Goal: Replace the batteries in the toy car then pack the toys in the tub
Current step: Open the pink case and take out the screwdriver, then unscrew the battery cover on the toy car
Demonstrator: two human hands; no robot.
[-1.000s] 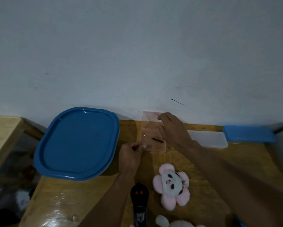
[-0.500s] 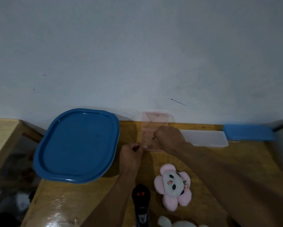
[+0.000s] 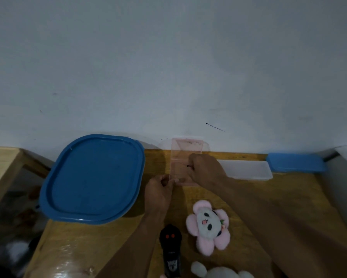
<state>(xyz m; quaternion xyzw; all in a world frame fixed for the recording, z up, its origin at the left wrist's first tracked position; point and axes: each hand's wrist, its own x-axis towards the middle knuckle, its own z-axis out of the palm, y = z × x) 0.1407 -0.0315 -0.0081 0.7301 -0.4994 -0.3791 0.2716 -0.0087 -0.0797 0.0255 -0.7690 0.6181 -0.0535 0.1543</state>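
Observation:
A small clear pink box stands open against the wall, its lid up. My left hand pinches the box's near left corner. My right hand is inside the box with its fingers closed on a thin screwdriver with a dark handle. A black toy car lies near the table's front edge, under my left forearm. Beside it sits a pink flower-shaped plush with a panda face, and a white plush shows at the bottom edge. A large blue tub lid lies at the left.
A flat clear tray and a small blue lid lie along the wall at the right. The wooden table ends at the left under the blue lid, with a gap and another wooden surface beyond.
My right hand has come down from the box's raised lid into the box and closed on the screwdriver. My left hand has stayed on the corner.

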